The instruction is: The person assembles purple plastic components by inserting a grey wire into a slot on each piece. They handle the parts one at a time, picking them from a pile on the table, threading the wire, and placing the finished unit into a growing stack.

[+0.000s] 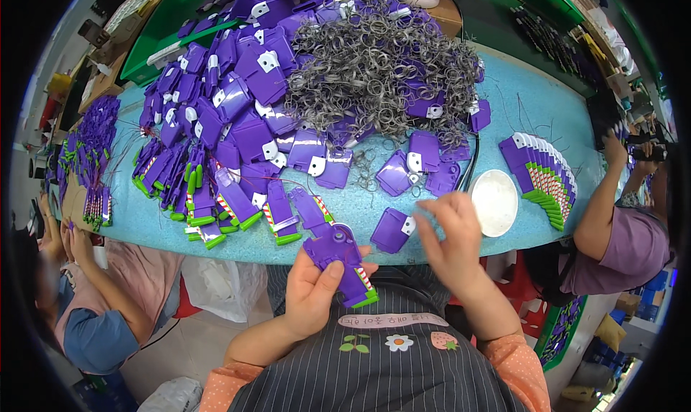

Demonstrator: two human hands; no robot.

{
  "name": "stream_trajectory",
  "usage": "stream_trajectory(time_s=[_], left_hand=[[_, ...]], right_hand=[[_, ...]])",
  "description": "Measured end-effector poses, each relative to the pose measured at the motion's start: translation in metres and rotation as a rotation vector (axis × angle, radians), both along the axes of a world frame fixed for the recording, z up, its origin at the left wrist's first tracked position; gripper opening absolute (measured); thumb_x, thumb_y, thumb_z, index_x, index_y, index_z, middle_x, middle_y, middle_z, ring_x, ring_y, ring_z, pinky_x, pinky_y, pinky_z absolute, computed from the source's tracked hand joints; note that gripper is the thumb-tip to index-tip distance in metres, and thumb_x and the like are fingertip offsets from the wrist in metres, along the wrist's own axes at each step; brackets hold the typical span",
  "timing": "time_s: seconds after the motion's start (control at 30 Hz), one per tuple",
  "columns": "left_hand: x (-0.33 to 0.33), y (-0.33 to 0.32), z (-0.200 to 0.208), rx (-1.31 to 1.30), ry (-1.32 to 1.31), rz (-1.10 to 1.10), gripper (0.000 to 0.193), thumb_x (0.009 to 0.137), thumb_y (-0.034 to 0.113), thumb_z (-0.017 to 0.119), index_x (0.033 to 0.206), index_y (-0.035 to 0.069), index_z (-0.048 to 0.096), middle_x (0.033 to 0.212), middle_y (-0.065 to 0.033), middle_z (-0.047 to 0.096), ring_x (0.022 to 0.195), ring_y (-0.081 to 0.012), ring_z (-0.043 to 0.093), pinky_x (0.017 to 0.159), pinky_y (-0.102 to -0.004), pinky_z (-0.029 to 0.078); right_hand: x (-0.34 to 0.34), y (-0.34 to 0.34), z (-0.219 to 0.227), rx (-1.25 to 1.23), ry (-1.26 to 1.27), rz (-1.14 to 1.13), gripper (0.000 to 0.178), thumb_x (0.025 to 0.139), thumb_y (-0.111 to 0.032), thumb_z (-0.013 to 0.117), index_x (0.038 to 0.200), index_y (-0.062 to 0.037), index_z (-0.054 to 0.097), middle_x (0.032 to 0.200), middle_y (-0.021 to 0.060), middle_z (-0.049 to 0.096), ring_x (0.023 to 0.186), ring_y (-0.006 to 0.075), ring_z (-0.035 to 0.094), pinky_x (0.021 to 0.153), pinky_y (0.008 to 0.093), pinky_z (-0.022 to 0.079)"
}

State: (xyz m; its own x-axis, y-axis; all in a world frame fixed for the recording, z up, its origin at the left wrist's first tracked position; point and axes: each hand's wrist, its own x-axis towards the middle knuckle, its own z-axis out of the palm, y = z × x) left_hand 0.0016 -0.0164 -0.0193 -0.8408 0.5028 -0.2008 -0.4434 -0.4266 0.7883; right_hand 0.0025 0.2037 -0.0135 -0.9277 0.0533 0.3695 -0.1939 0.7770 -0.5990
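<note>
My left hand (312,291) is closed on a purple plastic toy casing (337,257) with a green end and a red-and-white striped edge. Its inner side, with a round seat, faces up. To the right, my right hand (455,240) hovers over the table's near edge, fingers bent and apart, slightly blurred; I see nothing between them. Just left of those fingers lies a loose purple cover (392,230) with a white corner piece. A white round dish (494,204) stands beside the hand. Another purple casing with a striped edge (311,209) lies behind the held one.
A big heap of purple covers (252,73) and a tangle of grey metal rings (381,73) fill the far side of the blue table (461,257). Green-tipped casings (205,207) pile at left. A fanned row of assembled pieces (541,181) lies right. People sit on both sides.
</note>
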Motion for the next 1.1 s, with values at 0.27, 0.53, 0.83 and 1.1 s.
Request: stream_trajectory(time_s=[0.27, 0.53, 0.83, 1.1], left_hand=[[0.006, 0.003, 0.007, -0.050, 0.043, -0.073, 0.034, 0.098, 0.011, 0.039, 0.128, -0.001, 0.032, 0.119, -0.0225, 0.054, 0.103, -0.0278, 0.061, 0.089, -0.0374, 0.050], [0.002, 0.017, 0.008, -0.152, 0.367, 0.006, 0.033, 0.096, 0.008, 0.040, 0.127, 0.000, 0.032, 0.121, -0.0240, 0.053, 0.100, -0.0302, 0.062, 0.086, -0.0382, 0.051], [-0.023, 0.024, 0.000, -0.072, 0.187, 0.045, 0.034, 0.096, 0.009, 0.041, 0.128, 0.000, 0.034, 0.125, -0.0227, 0.050, 0.099, -0.0296, 0.062, 0.085, -0.0374, 0.051], [-0.056, 0.046, -0.002, -0.062, 0.114, -0.088, 0.033, 0.096, 0.006, 0.043, 0.127, -0.001, 0.036, 0.121, -0.0150, 0.053, 0.098, -0.0239, 0.062, 0.086, -0.0353, 0.052]], right_hand=[[-0.014, 0.014, -0.013, 0.381, 0.042, -0.032, 0.007, 0.069, -0.001, 0.061, 0.069, -0.0033, 0.055, 0.074, 0.0086, 0.049, 0.070, 0.0257, 0.050, 0.063, 0.0364, 0.041], [-0.004, 0.006, 0.016, -0.140, -0.090, 0.167, 0.009, 0.081, 0.000, 0.054, 0.089, 0.0015, 0.050, 0.086, 0.0162, 0.052, 0.081, 0.0357, 0.053, 0.071, 0.0399, 0.043], [-0.026, 0.014, 0.000, -0.078, -0.178, -0.068, 0.006, 0.086, -0.003, 0.051, 0.088, 0.0031, 0.051, 0.086, 0.0188, 0.058, 0.086, 0.0358, 0.054, 0.075, 0.0413, 0.042], [-0.043, 0.025, 0.013, -0.183, -0.264, 0.314, 0.007, 0.084, -0.004, 0.052, 0.083, 0.0026, 0.052, 0.087, 0.0174, 0.056, 0.087, 0.0345, 0.052, 0.078, 0.0401, 0.041]])
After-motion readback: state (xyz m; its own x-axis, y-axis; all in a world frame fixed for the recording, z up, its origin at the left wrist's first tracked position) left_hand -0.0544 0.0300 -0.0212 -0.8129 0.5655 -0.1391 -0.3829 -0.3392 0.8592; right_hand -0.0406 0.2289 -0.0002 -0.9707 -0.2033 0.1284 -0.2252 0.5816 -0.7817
